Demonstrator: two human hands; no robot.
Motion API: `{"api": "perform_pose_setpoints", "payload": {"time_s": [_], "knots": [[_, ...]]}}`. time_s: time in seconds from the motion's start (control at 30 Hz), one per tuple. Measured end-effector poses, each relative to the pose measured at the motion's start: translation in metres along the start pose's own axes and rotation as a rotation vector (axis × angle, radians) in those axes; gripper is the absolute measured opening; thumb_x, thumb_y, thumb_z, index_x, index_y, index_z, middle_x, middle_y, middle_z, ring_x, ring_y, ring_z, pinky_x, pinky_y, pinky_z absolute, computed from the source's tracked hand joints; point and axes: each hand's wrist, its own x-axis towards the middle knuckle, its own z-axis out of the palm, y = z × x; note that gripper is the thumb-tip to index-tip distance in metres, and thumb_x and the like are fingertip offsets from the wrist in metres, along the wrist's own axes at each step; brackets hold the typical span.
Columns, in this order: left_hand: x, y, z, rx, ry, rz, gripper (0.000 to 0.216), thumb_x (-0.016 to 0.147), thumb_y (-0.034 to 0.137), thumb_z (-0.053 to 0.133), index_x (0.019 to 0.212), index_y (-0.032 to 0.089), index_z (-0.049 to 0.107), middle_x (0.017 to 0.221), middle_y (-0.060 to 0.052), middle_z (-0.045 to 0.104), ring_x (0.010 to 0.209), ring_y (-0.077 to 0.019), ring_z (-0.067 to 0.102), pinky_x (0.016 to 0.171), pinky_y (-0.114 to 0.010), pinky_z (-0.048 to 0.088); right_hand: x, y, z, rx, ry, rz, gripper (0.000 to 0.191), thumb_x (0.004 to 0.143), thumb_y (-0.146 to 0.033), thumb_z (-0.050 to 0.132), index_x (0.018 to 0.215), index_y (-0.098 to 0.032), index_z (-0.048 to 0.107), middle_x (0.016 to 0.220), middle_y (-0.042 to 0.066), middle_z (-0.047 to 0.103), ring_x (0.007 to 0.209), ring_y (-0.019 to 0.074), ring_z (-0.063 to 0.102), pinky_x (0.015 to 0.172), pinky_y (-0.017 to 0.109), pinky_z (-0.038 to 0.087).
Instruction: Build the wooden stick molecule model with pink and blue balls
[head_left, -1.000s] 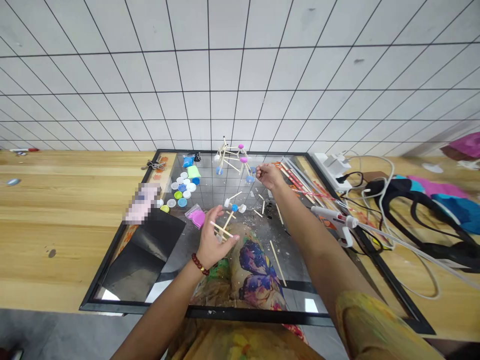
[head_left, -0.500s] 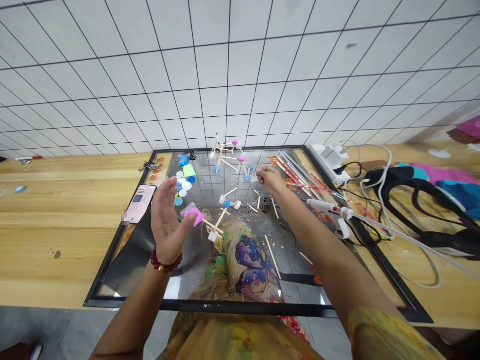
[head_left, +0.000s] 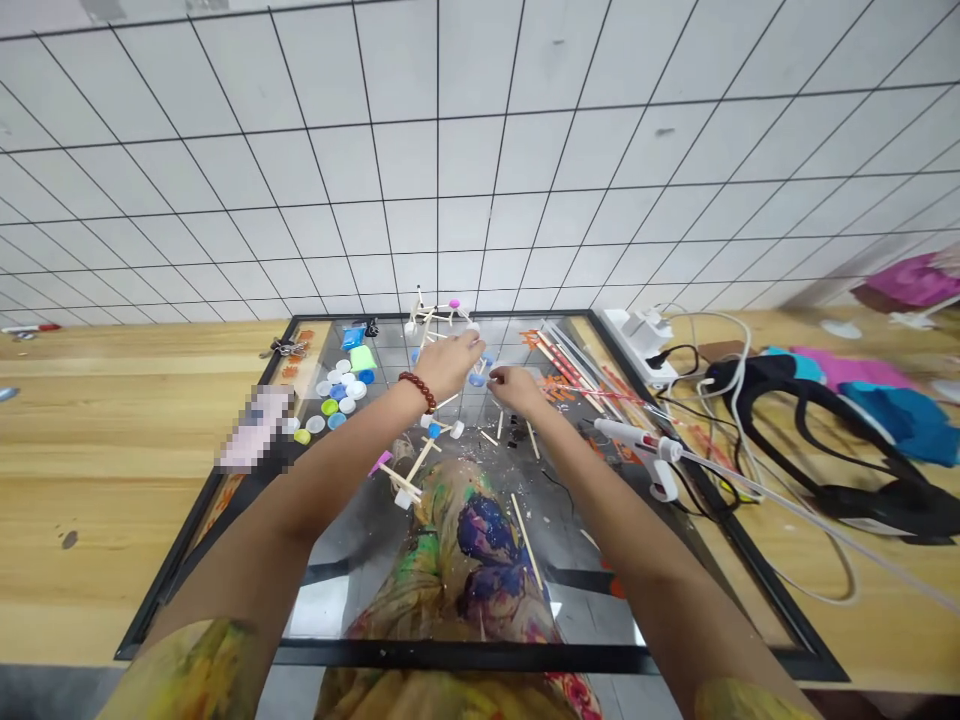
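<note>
A model of thin wooden sticks and bottle caps (head_left: 429, 314) stands at the far end of the glass panel (head_left: 352, 580). My left hand (head_left: 448, 362), with a red bead bracelet on the wrist, reaches over it with its fingers curled round the model's near right part. My right hand (head_left: 514, 388) is beside it, fingers pinched at a blue cap (head_left: 476, 380) on the model's low end. A smaller stick-and-cap piece (head_left: 417, 458) lies on the glass below my left forearm.
Loose bottle caps (head_left: 337, 395) and a phone (head_left: 252, 430) lie at the panel's left. A glue gun (head_left: 636, 440) and a bundle of sticks (head_left: 574, 358) lie on the right. A power strip (head_left: 637, 325), cables and black straps (head_left: 825, 420) cover the wooden table to the right.
My left hand let go of the smaller stick piece, rose open, then reached forward to the far model. The right hand stayed at the model. The view shifted slightly.
</note>
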Motion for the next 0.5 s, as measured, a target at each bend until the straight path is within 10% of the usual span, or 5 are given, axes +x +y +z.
{"api": "perform_pose_setpoints", "payload": {"time_s": [0.17,0.5], "knots": [[0.022,0.001,0.025,0.013,-0.046,0.255,0.031,0.075,0.002,0.057,0.097,0.02,0.069,0.127,-0.01,0.063,0.139,-0.0309,0.04,0.117,-0.063,0.019,-0.009,-0.004,-0.002,-0.175,-0.063,-0.021,0.027,0.093,-0.035,0.058,0.118,-0.023,0.061,0.126,0.008,0.06,0.109,0.0213,0.06,0.09,0.04,0.054],[0.011,-0.012,0.051,-0.06,-0.035,0.27,0.025,0.081,0.004,0.053,0.08,0.021,0.071,0.116,-0.01,0.068,0.138,-0.0291,0.042,0.118,-0.068,0.009,-0.062,-0.005,-0.034,-0.196,0.009,-0.179,0.013,0.084,-0.013,0.057,0.079,-0.019,0.066,0.088,0.007,0.069,0.09,0.0216,0.062,0.084,0.034,0.048]]}}
